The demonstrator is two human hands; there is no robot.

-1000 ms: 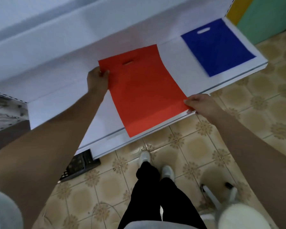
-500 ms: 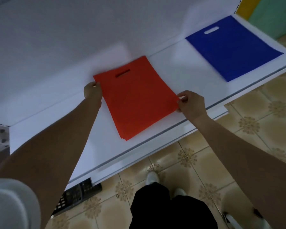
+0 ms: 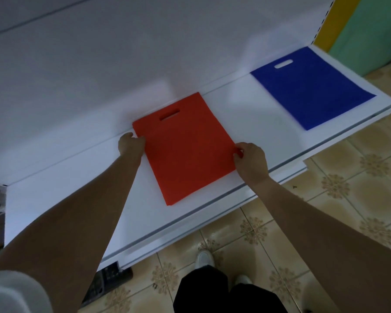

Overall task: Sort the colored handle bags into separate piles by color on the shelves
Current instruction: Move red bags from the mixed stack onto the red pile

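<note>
My left hand point(image 3: 131, 144) and right hand point(image 3: 249, 158) pinch opposite side edges of the red bag point(image 3: 185, 150): light, limp fabric, best held at both edges.

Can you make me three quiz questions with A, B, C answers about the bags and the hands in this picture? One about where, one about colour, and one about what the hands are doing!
1. Where does the blue bag lie?
A. On the shelf, right of the red bags
B. On the floor
C. Under the red bags

2. What colour are the bags between the hands?
A. Green
B. Red
C. Yellow

3. What are the hands doing?
A. Hanging free
B. Holding the blue bag
C. Gripping the red bags' side edges

Answers:
1 A: it lies flat on the white shelf, apart from the red bags.
2 B: the pile is red.
3 C: the left hand and right hand each pinch one edge.
</note>
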